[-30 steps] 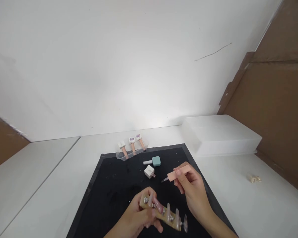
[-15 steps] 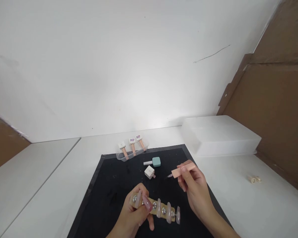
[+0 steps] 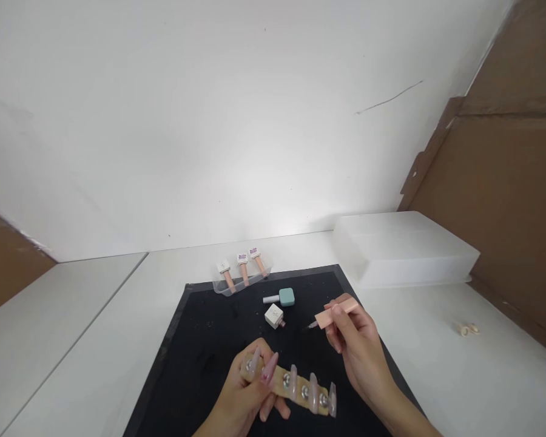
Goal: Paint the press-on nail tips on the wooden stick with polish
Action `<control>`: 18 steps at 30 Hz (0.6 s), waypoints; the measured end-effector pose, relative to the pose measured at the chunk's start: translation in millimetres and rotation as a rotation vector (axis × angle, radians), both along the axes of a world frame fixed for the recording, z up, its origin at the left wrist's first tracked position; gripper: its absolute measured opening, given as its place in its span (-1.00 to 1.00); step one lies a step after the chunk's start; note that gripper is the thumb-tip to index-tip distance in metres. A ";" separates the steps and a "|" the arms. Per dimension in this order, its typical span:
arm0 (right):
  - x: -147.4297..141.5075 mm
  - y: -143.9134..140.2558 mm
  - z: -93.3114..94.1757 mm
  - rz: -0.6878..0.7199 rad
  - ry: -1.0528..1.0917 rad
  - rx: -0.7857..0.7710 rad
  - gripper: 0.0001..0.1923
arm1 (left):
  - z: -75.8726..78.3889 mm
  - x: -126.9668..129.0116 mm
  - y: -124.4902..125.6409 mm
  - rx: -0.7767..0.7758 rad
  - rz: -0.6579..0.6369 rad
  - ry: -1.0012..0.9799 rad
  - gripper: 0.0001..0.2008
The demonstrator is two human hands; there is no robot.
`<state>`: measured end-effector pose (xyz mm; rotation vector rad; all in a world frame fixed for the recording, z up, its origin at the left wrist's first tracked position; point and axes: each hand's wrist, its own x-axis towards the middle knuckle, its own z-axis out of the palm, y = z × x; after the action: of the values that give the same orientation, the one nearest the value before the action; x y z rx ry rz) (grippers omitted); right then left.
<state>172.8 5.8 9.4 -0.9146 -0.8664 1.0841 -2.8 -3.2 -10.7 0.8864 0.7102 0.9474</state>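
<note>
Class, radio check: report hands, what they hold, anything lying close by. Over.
Left hand grips nail-tip strip. Right hand holds polish brush above black mat. White bottle and teal bottle lie just beyond.

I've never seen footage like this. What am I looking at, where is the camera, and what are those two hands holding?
No machine here: a person wears a camera on the head, looking down at their own hands. The left hand grips a tan wooden strip with false nail tips standing on it. The right hand holds a peach-handled nail polish brush. Under them lies a black mat on a white table. On the mat lie a teal-capped bottle and a white square bottle. Behind are three peach bottles in a clear tray and a white plastic box.
</note>
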 end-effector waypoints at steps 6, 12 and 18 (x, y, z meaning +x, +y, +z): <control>-0.1 -0.5 0.4 0.021 0.018 -0.022 -0.72 | 2.0 -1.1 0.6 -0.010 0.027 0.000 -0.62; -0.3 1.1 0.8 -0.022 -0.002 -0.048 -0.71 | 0.5 -5.9 -1.1 -0.060 0.028 -0.060 -0.69; -2.1 5.4 -2.0 -0.006 0.072 -0.167 -0.69 | 2.3 -8.5 0.6 -0.178 0.043 -0.183 -0.78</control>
<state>170.7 11.2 7.4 -1.0093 -0.7217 1.1903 -11.3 -2.6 -8.4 0.6218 0.6477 0.9738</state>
